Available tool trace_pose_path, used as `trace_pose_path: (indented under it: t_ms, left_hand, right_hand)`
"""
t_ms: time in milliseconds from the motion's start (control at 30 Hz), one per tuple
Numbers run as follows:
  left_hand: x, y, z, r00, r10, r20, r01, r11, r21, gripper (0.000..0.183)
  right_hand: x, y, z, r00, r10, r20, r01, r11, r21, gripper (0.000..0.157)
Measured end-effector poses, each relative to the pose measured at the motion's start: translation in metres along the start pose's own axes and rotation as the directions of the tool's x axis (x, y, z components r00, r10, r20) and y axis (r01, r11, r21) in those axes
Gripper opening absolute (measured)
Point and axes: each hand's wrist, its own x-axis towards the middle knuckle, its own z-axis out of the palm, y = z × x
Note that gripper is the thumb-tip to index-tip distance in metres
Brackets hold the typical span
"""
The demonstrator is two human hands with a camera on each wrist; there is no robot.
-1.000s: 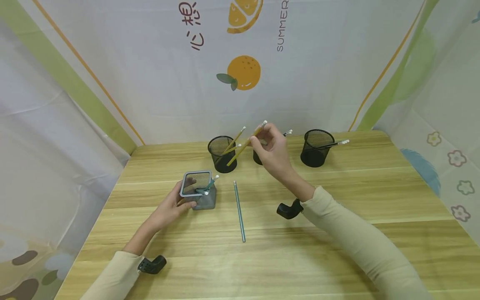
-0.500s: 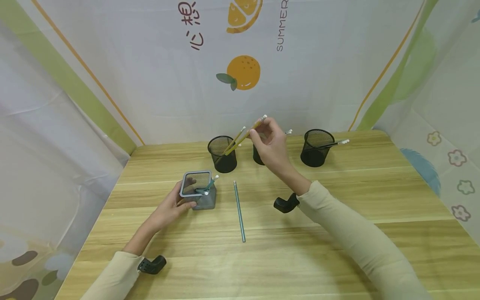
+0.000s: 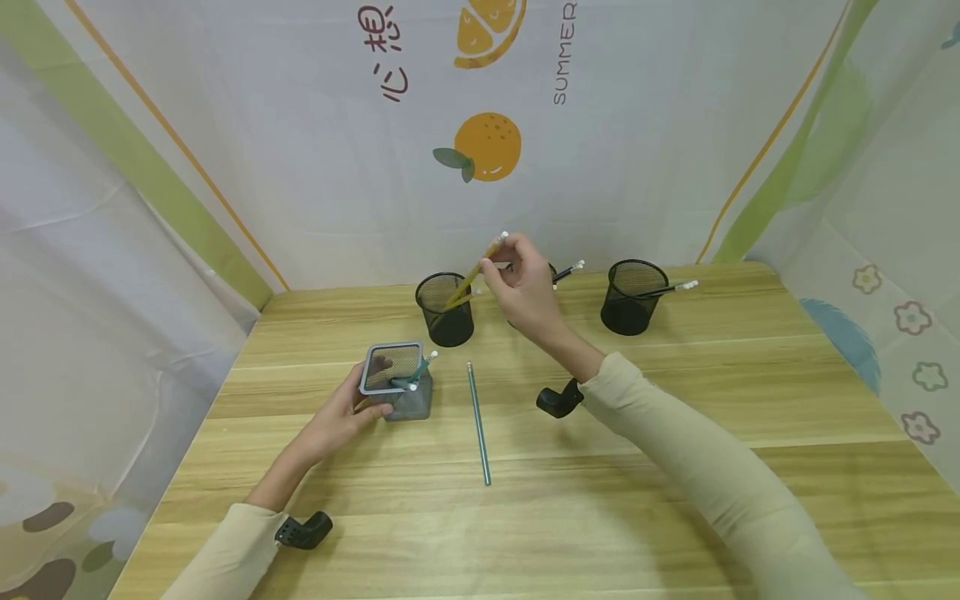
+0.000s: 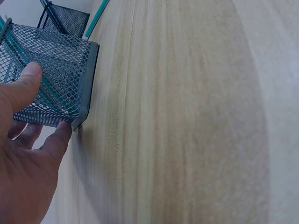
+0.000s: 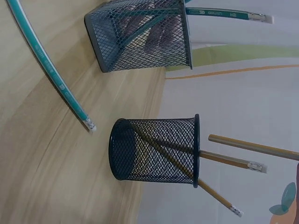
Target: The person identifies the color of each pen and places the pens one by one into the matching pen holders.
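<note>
My left hand point(image 3: 337, 421) holds the side of a square grey mesh pencil holder point(image 3: 409, 407), thumb and fingers on opposite sides in the left wrist view. Teal pencils point(image 5: 217, 13) with white erasers lean inside it. With thumb and fingertips, my right hand point(image 3: 525, 290) pinches a yellow pencil point(image 3: 482, 268) near its eraser end. That pencil slants down toward a round black mesh cup point(image 3: 451, 332); in the right wrist view its lower end is close to the rim. Two yellow pencils point(image 5: 217, 193) stand in this cup.
One teal pencil point(image 3: 479, 425) lies on the wooden table point(image 3: 420, 517) between the hands. Behind my right hand, partly hidden, is another black cup with dark pencils point(image 3: 568, 273). A third black cup point(image 3: 628, 317) with dark pencils stands farther right. A printed curtain point(image 3: 315, 208) hangs behind.
My right hand has moved left with the yellow pencil, bringing its lower end over the left black cup. The left hand and the square holder have stayed put.
</note>
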Motion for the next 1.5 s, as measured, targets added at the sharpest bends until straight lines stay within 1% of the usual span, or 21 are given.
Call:
trace_pose_path:
  t_ms: [100,267,367,533,667,767,933,1133,1400,1500]
  left_hand:
    - [0.0,0.0,0.0,1.0,-0.004,0.0,0.004,1.0,-0.002,0.074]
    - [0.001,-0.001,0.0,1.0,-0.013,-0.002,0.013,1.0,-0.003,0.074]
    - [0.001,0.0,0.0,1.0,-0.016,-0.002,0.016,1.0,-0.005,0.074]
    - [0.001,0.001,0.001,1.0,-0.023,-0.005,0.023,1.0,-0.007,0.075]
    - [0.002,0.001,0.001,1.0,-0.022,-0.005,0.022,1.0,-0.005,0.075]
    - [0.002,0.001,0.001,1.0,-0.023,-0.005,0.023,1.0,-0.003,0.075]
    - [0.002,0.001,0.001,1.0,-0.025,-0.007,0.025,1.0,0.0,0.075]
    - [0.001,0.001,0.001,1.0,-0.028,-0.008,0.028,1.0,0.006,0.075]
    - [0.001,0.002,0.001,1.0,-0.028,-0.009,0.028,1.0,0.014,0.074]
    - [0.0,0.002,0.001,1.0,-0.025,-0.01,0.025,1.0,0.017,0.074]
  right_hand:
    - [0.0,0.0,0.005,1.0,0.006,0.019,-0.005,1.0,-0.022,0.012]
    - [0.0,0.023,0.008,0.998,-0.004,0.055,0.008,0.998,-0.067,0.013]
    - [0.001,0.036,0.008,0.997,0.025,0.076,-0.018,0.996,-0.087,0.013]
    - [0.002,0.043,0.006,0.99,0.08,0.112,-0.066,0.991,-0.116,0.011]
    - [0.002,0.044,0.004,0.983,0.121,0.137,-0.101,0.984,-0.143,0.013]
    - [0.003,0.043,0.002,0.98,0.138,0.141,-0.118,0.983,-0.144,0.02]
    - [0.005,0.036,-0.002,0.985,0.121,0.126,-0.107,0.988,-0.111,0.028]
    - [0.004,0.032,-0.006,0.988,0.108,0.113,-0.099,0.992,-0.08,0.026]
    - [-0.003,0.029,-0.014,0.99,0.098,0.104,-0.095,0.995,-0.028,0.023]
    - [-0.005,0.022,-0.016,0.989,0.101,0.105,-0.098,0.995,-0.031,0.021]
